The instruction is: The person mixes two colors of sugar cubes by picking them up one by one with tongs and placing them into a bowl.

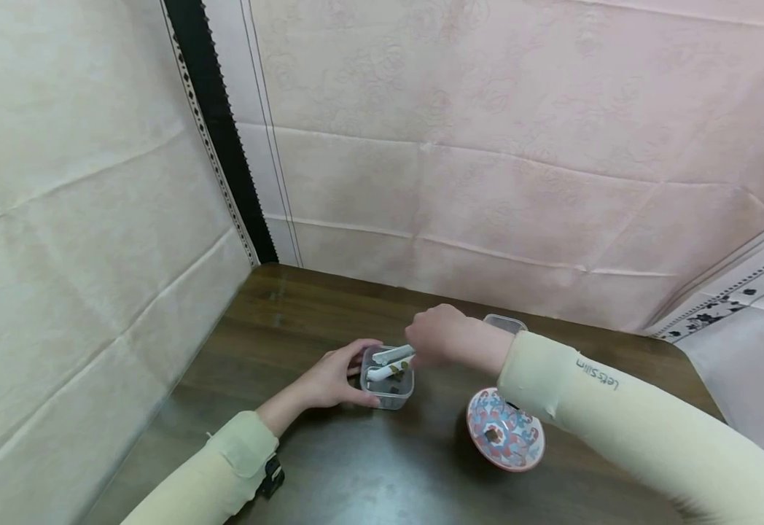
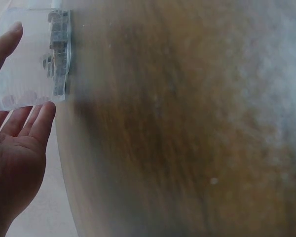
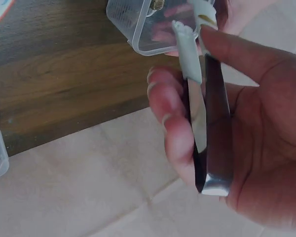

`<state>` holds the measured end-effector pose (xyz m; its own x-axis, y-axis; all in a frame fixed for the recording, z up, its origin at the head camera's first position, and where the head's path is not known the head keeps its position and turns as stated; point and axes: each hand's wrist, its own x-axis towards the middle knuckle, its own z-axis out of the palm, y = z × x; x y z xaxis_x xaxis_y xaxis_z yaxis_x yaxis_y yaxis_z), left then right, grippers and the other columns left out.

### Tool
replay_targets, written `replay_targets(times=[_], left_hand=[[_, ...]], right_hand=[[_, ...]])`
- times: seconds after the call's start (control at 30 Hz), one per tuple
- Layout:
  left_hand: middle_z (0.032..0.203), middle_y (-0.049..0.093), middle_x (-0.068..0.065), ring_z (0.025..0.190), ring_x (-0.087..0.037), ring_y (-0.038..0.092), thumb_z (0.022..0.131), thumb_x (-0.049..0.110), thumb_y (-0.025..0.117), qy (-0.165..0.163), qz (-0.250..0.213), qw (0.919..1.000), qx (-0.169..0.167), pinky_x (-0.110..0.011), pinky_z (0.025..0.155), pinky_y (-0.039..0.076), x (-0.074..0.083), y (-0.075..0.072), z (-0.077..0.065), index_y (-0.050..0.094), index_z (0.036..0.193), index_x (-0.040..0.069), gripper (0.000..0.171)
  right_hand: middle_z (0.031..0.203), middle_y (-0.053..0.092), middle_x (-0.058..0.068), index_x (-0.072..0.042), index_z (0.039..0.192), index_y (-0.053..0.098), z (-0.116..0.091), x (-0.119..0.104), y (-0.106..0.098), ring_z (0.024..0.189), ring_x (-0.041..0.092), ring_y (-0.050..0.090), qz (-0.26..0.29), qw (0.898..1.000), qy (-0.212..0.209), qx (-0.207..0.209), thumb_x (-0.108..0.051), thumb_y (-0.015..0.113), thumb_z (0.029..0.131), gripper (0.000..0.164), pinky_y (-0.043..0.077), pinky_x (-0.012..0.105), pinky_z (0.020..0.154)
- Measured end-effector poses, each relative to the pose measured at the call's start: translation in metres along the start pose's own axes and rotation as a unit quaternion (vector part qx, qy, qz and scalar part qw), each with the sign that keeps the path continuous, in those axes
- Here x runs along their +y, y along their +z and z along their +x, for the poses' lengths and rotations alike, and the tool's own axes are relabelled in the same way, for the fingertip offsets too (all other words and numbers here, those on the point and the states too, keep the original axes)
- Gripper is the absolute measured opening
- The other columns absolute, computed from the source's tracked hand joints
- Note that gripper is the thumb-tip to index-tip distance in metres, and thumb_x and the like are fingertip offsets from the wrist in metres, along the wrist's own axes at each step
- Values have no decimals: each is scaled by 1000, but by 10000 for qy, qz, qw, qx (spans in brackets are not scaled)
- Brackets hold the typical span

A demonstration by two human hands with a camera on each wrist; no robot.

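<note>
My left hand point(image 1: 336, 378) holds a clear plastic box point(image 1: 391, 402) on the table, its thumb on the near side and fingers on the far side. Small dark pieces point(image 2: 59, 54) line the bottom of that box in the left wrist view. In my right hand point(image 1: 439, 335) is a pair of metal tongs point(image 3: 218, 123) with pale tips, gripped between thumb and curled fingers. From above, the tong tips point(image 1: 382, 373) overlap the box opening and stand apart from each other. Whether a piece lies between them I cannot tell.
A bowl point(image 1: 520, 453) with a red, blue and white pattern stands to the right, a small brown piece point(image 1: 492, 435) in its middle. A second clear box point(image 1: 505, 322) is partly hidden behind my right forearm. Pale cloth point(image 1: 487, 182) hangs behind the wooden table point(image 1: 277, 299).
</note>
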<state>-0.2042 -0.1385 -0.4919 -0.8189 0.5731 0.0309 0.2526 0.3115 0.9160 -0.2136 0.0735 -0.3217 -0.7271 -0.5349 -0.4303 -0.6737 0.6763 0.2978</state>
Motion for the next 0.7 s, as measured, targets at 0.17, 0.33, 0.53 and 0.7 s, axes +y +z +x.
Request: replay_targets(times=[0.17, 0.33, 0.53, 0.7], left_hand=[[151, 55, -16, 143, -35, 55, 85, 16, 93, 10, -31, 10000, 13, -49, 115, 49, 1, 0, -1, 44, 158, 13, 87], [153, 53, -18, 144, -37, 54, 86, 16, 93, -11, -47, 10000, 31, -52, 115, 49, 0, 0, 0, 44, 158, 11, 88], [155, 52, -17, 145, -37, 53, 86, 19, 93, 11, 17, 10000, 32, -51, 115, 49, -1, -1, 0, 44, 158, 11, 87], [155, 53, -16, 145, -36, 52, 86, 19, 93, 58, 33, 10000, -7, -49, 115, 48, -1, -1, 1, 44, 158, 12, 87]], right_hand=[[93, 75, 2, -14, 92, 74, 9, -8, 4, 79, 20, 70, -402, 9991, 80, 142, -44, 76, 97, 30, 63, 41, 71], [93, 75, 1, -15, 96, 78, 18, -14, 8, 76, 19, 69, -581, 9979, 51, 296, -44, 77, 97, 30, 62, 37, 69], [86, 74, 0, -17, 91, 78, 24, -18, 10, 65, 17, 62, -565, 9963, -73, 637, -32, 72, 100, 18, 59, 34, 63], [89, 76, 1, -18, 96, 80, 25, -20, 13, 67, 17, 65, -475, 9952, -171, 836, -27, 69, 102, 15, 60, 35, 62]])
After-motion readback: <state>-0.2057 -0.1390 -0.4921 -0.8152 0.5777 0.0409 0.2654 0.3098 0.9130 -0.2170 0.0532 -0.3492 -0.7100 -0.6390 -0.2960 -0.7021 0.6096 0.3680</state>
